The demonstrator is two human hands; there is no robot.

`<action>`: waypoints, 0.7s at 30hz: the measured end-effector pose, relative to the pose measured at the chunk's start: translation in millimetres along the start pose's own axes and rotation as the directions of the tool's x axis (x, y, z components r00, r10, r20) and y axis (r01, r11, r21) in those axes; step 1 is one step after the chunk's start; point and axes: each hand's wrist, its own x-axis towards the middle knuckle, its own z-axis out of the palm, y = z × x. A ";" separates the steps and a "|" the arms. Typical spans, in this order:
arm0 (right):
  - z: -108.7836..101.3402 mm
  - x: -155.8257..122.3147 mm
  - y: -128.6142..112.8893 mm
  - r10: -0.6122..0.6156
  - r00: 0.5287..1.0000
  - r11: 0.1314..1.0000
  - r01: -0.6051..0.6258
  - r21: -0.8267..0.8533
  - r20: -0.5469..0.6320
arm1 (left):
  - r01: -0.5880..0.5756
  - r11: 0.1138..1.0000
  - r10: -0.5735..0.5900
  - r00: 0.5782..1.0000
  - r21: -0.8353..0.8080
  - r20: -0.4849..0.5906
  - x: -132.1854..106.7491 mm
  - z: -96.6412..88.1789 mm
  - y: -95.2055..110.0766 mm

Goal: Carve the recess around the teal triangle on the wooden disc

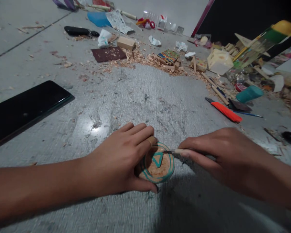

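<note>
A round wooden disc [157,165] lies on the grey mat [145,97], with teal rings and a teal triangle on its top. My left hand [121,158] wraps around the disc's left side, thumb below and fingers over the upper edge. My right hand [223,158] grips a thin carving tool [174,151] whose tip touches the disc near the triangle.
A black phone [24,110] lies at the left. An orange-handled knife [224,110], a teal cylinder [249,94], wood sticks and blocks sit at the right. Wood shavings [145,60], a sandpaper sheet [108,53] and a wood block [126,42] lie farther back.
</note>
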 end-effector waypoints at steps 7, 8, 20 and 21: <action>-0.1 12.5 1.0 0.010 0.999 1.000 -0.010 -0.008 0.045 | -0.010 1.000 0.010 1.000 -0.010 -0.021 -1.0 1.0 -0.4; -2.6 15.9 -1.1 0.014 0.999 0.999 -0.012 -0.035 0.048 | -0.010 1.000 0.009 1.000 -0.016 -0.022 -0.7 1.3 -0.6; -9.4 8.9 -35.1 0.035 0.999 0.982 -0.032 -0.184 0.014 | 0.036 0.989 -0.038 0.999 -0.143 -0.014 -2.4 1.9 -0.1; -4.7 3.3 -36.3 0.018 1.000 0.983 -0.022 -0.183 -0.023 | 0.037 0.989 -0.040 0.999 -0.143 -0.016 -2.4 1.5 0.2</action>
